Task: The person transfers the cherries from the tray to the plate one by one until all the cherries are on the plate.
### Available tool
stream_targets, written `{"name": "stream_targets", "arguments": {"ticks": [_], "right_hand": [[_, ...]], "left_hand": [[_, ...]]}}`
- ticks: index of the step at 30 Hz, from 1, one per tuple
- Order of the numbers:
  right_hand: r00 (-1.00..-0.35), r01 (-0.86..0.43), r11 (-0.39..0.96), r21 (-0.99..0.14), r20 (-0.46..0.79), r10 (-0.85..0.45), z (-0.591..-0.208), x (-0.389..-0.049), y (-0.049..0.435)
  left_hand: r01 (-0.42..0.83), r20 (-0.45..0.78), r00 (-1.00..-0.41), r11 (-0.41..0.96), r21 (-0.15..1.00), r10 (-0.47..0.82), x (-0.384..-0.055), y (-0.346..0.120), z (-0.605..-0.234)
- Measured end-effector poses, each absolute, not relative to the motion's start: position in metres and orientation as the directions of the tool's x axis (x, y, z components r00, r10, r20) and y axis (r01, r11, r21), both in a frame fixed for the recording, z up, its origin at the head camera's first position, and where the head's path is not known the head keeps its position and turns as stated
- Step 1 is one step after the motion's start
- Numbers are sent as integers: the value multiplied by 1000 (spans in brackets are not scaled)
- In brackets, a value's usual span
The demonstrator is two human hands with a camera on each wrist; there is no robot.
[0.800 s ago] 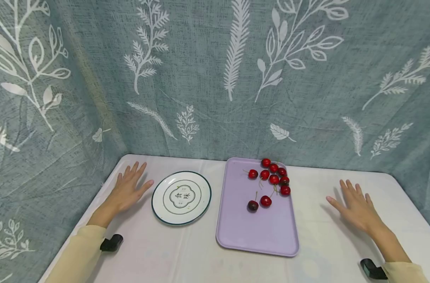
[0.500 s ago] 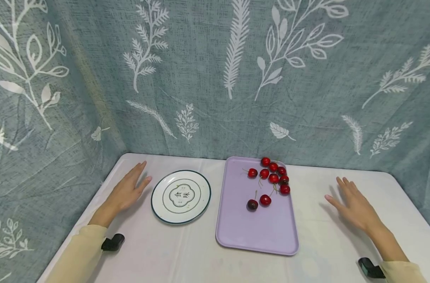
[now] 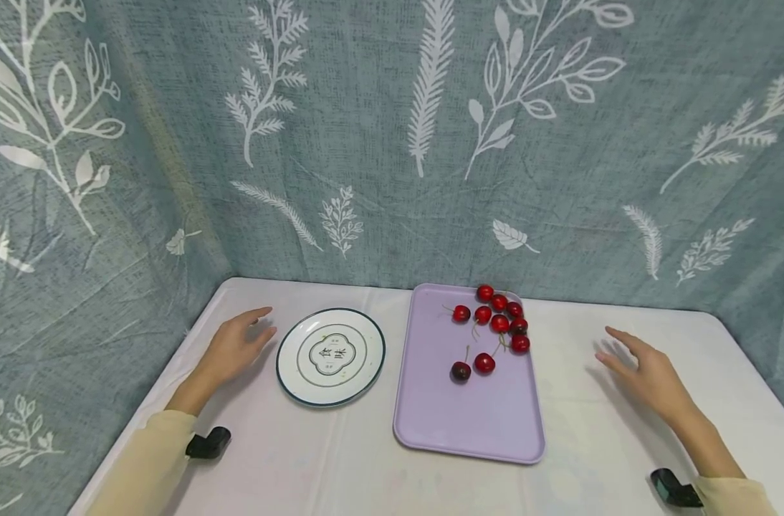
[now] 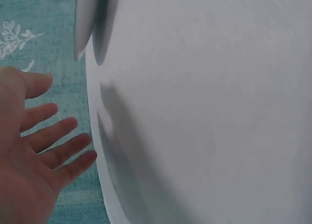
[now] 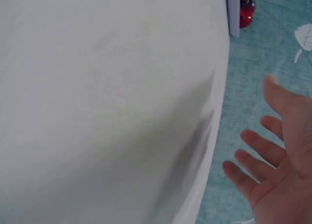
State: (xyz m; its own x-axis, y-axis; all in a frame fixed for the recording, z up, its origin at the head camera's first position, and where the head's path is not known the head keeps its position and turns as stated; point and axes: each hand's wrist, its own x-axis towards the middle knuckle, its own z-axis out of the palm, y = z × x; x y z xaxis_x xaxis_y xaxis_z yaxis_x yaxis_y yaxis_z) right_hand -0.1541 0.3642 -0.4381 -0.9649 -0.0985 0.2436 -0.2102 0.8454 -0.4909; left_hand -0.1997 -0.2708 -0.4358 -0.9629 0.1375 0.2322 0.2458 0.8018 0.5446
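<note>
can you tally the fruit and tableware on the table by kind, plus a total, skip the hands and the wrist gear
Cherries: 10 visible
Plate: 1
Tray: 1
Total: 12

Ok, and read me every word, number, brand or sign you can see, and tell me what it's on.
"食味", as best I can read it: on the white plate.
Small marks above and below it: too small to read.
No other lettering shows.
</note>
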Motion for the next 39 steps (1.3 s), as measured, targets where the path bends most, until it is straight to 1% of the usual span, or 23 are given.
{"name": "stream_targets", "arguments": {"ticks": [3,7,12,17,22,27,33,36,39], "right_hand": [[-945,-258,832,-491,309,-110,-437,-155,363],[-929,-284,833,-475,352,-116,-438,-157,361],[-907,-319,826,-465,402,-125,-436,-157,356],[-886,-381,767,-516,441,-143,-432,-158,350],[-907,-366,719,-591,398,-134,-427,-160,343],[-943,-314,681,-661,301,-143,-423,-162,338],[-960,-281,593,-755,214,-181,-419,-172,323],[-955,-292,552,-781,204,-217,-420,-180,313],[-946,-318,541,-778,222,-237,-421,-187,307]], "left_hand": [[244,226,-965,767,593,132,-200,-268,-435],[239,204,-969,715,657,137,-200,-264,-434],[182,137,-983,636,750,121,-200,-259,-433],[144,98,-989,535,833,113,-199,-259,-435],[93,42,-992,471,877,118,-200,-261,-436],[19,-45,-990,446,895,132,-202,-259,-435],[4,-55,-992,455,890,115,-197,-261,-436],[-18,-74,-991,446,895,109,-193,-262,-438],[-18,-79,-989,435,900,123,-195,-257,-438]]}}
